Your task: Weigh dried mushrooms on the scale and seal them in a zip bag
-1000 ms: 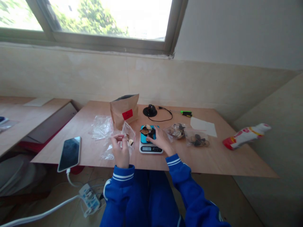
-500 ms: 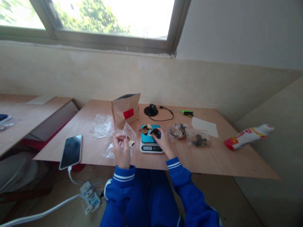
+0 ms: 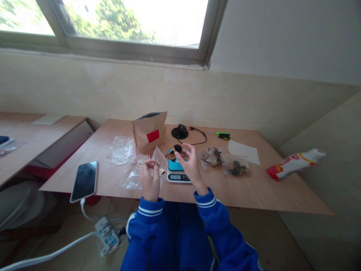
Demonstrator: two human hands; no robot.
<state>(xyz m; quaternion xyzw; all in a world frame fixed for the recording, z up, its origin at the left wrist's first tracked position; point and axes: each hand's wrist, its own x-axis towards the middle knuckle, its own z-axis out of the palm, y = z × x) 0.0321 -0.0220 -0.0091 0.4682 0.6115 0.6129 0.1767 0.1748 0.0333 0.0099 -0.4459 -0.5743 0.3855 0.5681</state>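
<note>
Both hands — the left hand [image 3: 150, 181] and the right hand [image 3: 191, 163] — are raised over the counter [image 3: 254, 192], fingers bent. The right one pinches a dark, curled piece [image 3: 177, 148] between thumb and fingers, above the digital scale [image 3: 172, 180]; its own fingers cover part of that piece. The left one grips the edge of a clear bag [image 3: 160, 155] just left of the scale; the fingers and the see-through plastic make the exact hold hard to follow. A pale piece with a dark edge [image 3: 161, 171] shows near the bag's lower part, partly masked by that hand.

On the scale's blue top lies a brown piece [image 3: 170, 155], and the right hand hides the far right of the scale. The display figures are too small to read.

Right of the scale sit two filled bags, one of pale and dark pieces [image 3: 210, 157], the other of darker ones [image 3: 236, 168]. Behind the left hand stands a brown paper bag [image 3: 141, 132] with a red label [image 3: 153, 136], its marking illegible and its contents out of sight. Crumpled clear plastic [image 3: 122, 150] lies left of it — its layers blur together. A phone [image 3: 84, 181] rests at the near left edge. At far left, a second surface [image 3: 34, 141] is cut off by the frame.
</note>
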